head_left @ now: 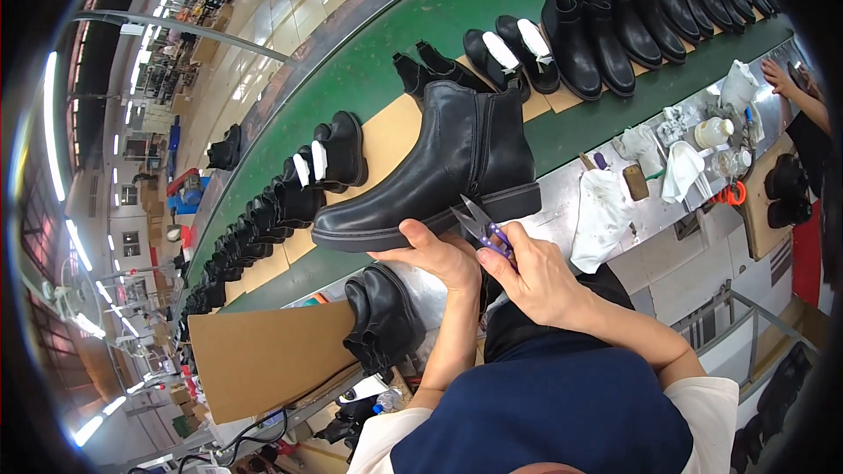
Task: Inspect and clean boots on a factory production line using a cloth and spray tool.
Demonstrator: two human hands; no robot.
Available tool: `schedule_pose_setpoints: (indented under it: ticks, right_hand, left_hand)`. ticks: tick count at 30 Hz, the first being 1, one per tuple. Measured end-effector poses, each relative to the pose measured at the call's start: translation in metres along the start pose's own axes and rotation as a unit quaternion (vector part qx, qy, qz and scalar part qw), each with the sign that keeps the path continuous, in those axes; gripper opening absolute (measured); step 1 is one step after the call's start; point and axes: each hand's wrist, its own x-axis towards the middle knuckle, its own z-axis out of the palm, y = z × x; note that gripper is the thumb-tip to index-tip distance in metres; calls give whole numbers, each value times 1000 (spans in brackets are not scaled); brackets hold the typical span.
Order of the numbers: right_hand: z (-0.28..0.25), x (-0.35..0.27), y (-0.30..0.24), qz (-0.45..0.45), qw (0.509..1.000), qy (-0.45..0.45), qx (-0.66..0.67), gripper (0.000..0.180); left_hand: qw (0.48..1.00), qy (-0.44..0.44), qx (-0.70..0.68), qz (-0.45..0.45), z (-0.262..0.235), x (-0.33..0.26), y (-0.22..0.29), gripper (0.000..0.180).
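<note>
Green conveyor belt [386,53] lined with black boots, factory hall

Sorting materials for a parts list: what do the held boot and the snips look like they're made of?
Boot: smooth black leather or a synthetic look-alike, soft sheen on the toe; sole looks like matte rubber. Snips: bare metal blades that glint, with a purple, probably plastic, handle in the right hand.

Left hand [436,256] holds black boot [439,171]; right hand [536,276] grips snips [479,221].
</note>
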Motion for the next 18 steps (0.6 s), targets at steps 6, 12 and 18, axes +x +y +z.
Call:
schedule_pose_setpoints:
  ticks: [6,12,18]
  right_hand:
    - [13,1,-2,-15,1000,-17,-12,29]
    - [16,2,-2,-11,999,-18,-28,35]
    - [19,1,-3,3,1000,-14,-20,37]
  left_hand:
    - [992,39,92,77,-16,11,-10,76]
    - [990,27,105,87,-11,10,-4,84]
    - [995,33,69,70,-3,6,3,88]
